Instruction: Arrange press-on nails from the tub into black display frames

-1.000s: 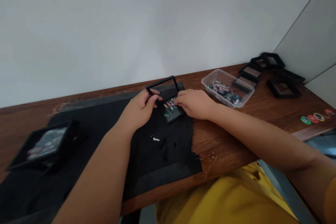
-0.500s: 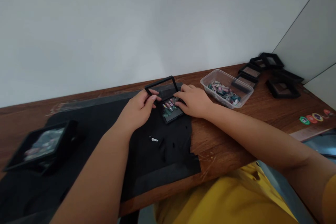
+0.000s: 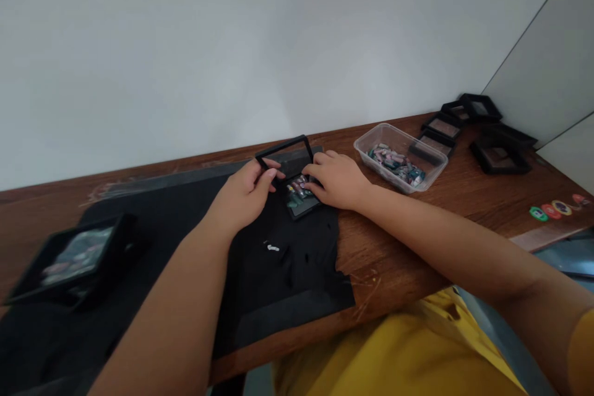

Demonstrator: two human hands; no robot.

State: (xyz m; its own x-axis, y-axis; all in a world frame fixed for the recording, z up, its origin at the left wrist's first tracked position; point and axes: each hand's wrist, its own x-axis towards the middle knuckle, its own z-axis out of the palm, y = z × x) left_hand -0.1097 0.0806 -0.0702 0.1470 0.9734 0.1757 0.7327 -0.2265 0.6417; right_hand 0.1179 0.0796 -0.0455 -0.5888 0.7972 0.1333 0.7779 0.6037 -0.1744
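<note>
The open black case [image 3: 305, 208] sits at centre on the dark mat [image 3: 176, 210], its lid edge pinched by the left hand [image 3: 244, 195], thumb and fingertips nearly closed. By the right hand [image 3: 341, 180], half curled, the small glossy pieces [image 3: 294, 196] are touched; whether one is gripped cannot be told. The case looks light and stiff, best held by its rims; the pieces look slippery. Counted: one open case, one clear tub [image 3: 430, 164] right, six black frames [image 3: 516, 162] far right; the pieces cannot be counted.
</note>
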